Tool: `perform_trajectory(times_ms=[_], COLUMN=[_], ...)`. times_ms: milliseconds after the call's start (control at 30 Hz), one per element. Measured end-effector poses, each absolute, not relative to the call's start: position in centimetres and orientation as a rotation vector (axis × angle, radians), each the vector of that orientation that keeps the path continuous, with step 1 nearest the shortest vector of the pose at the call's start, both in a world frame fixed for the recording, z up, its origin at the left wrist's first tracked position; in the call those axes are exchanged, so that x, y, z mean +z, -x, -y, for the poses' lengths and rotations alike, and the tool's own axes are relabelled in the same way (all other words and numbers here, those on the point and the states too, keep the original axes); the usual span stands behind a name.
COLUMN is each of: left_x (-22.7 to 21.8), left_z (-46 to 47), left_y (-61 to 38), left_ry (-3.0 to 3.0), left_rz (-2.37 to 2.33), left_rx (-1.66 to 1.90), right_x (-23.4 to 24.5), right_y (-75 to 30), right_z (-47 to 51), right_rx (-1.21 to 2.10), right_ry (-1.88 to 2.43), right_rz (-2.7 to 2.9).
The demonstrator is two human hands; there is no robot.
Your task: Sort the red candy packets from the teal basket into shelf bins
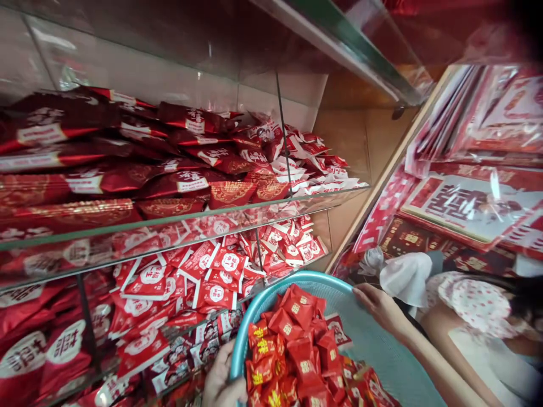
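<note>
A round blue plastic basket (271,285) is tilted low in front of the shelves, filled mostly on its left side with small red candy packets (303,347), some with gold print. My left hand (224,376) grips the left rim, thumb over the edge. On the far right rim, my right hand (379,305) is closed around the edge, with the forearm running to the lower right. The basket's right inner wall shows bare mesh. Part of the basket is cut off by the bottom of the view.
Glass shelves (190,223) on the left hold piles of dark red bags (106,152) and small red-and-white packets (218,271). A wooden side panel (343,124) divides them from red paper decorations (462,203). Close on the right is a person in a polka-dot garment (475,299).
</note>
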State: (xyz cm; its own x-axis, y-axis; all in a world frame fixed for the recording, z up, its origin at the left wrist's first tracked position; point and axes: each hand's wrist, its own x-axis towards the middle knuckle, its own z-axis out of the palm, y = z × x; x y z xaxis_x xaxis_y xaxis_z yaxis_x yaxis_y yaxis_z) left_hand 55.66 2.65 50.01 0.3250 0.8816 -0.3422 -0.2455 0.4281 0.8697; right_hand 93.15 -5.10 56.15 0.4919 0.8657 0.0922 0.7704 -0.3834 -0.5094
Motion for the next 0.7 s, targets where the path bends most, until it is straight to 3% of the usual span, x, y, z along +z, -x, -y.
perform_trajectory(times_ms=[333, 700], left_x=[54.6, 59.8], left_z=[0.0, -4.5], left_y=[-59.2, -56.3], left_ry=[-0.849, -1.101], left_rz=[-1.046, -0.944], left_rx=[0.863, 0.556], right_x=[57.0, 57.3], right_y=[-97.7, -94.4], right_z=[6.9, 9.8], right_rx=[0.273, 0.372], right_ry=[2.277, 2.187], right_rz=[1.595, 1.766])
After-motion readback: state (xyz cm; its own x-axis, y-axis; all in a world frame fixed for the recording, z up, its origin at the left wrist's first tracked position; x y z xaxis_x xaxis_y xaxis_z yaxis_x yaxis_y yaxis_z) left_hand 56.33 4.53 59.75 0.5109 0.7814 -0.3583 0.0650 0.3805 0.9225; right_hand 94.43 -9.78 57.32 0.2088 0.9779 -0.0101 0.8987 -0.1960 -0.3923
